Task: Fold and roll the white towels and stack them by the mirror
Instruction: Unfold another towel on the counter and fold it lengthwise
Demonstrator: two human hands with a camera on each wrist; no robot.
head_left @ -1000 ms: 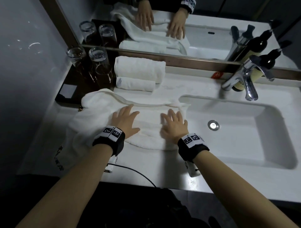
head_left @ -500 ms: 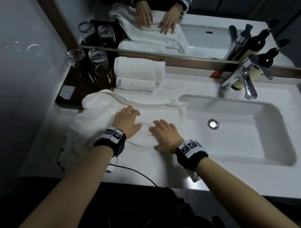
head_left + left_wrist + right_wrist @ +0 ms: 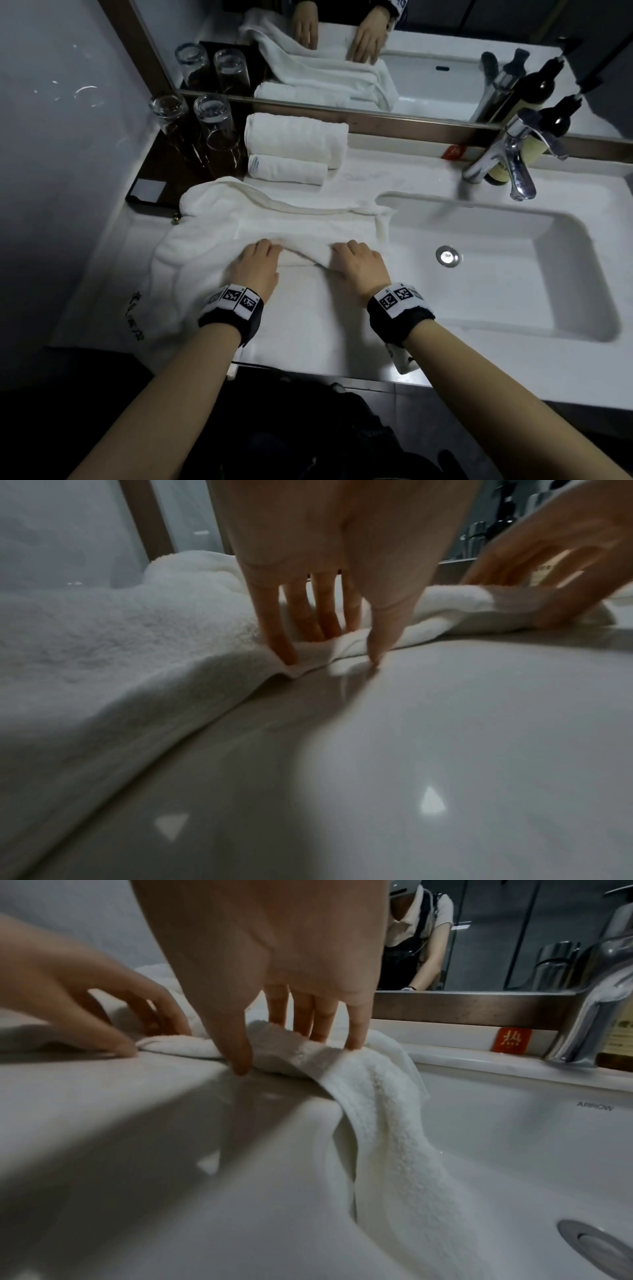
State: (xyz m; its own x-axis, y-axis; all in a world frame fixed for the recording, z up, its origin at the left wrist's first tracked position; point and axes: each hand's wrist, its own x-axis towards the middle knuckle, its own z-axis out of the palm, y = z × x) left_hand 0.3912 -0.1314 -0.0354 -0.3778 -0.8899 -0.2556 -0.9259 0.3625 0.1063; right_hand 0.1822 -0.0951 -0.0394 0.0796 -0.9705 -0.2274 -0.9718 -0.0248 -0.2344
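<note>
A white towel [image 3: 301, 222] lies spread on the white counter [image 3: 308, 329], left of the sink. Its right end hangs over the basin's edge [image 3: 383, 1110]. My left hand [image 3: 263, 250] and right hand [image 3: 346, 251] sit side by side on the towel's near edge, which is turned up into a low roll. In the left wrist view the left hand [image 3: 332, 653] has fingers on top of the fold [image 3: 120, 642] and thumb at the counter. The right hand [image 3: 298, 1053] grips the roll the same way. A thick rolled towel [image 3: 294, 137] and a thin one [image 3: 286, 169] lie by the mirror [image 3: 428, 51].
Two upturned glasses [image 3: 168, 113] [image 3: 215, 116] stand on a dark tray [image 3: 147, 192] at the back left. The sink basin [image 3: 513, 291] fills the right, with a chrome faucet [image 3: 510, 161] and dark bottles [image 3: 548, 113] behind it. The wall is close on the left.
Both hands lay flat on the towel, then slid back to its near edge. Now they have curled round that edge and turned it up towards the mirror, baring the counter in front.
</note>
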